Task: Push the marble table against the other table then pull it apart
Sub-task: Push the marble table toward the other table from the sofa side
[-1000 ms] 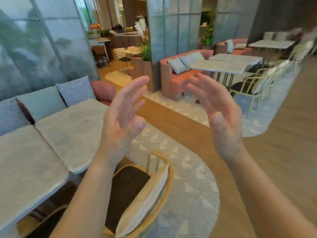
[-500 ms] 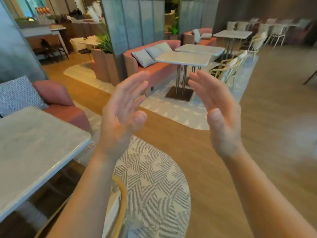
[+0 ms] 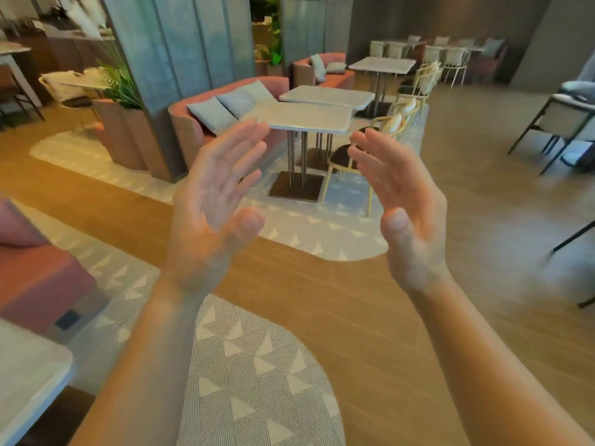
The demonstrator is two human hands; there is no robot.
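Fingers first: on the left hand the fingers are spread and loose, palm turned inward, gripping nothing. Same on the right hand, fingers open, palm facing the other one, both held up in mid-air with a clear gap between them.

Past the fingertips I see the marble table, a pale surface on thin metal legs over a dark base, standing on a patterned rug. Just behind it sits the second table; their edges look very close, though I can't tell whether they touch. A pink sofa with cushions flanks them on the left, a cream chair is tucked in on the right.

Both hands are well apart from the table, wood floor between us, so I judge nothing of the push has begun.

Risks from here: that chair sits right by the table edge, and a shove could knock it. The base rests on rug, so it may drag and bunch the pile, or the top-heavy slab may tip if I push high.

Against half a second ago, the view has swung right: the near table on my left has slid almost out of frame, the target pair sits more central, and the hands keep the same open pose.
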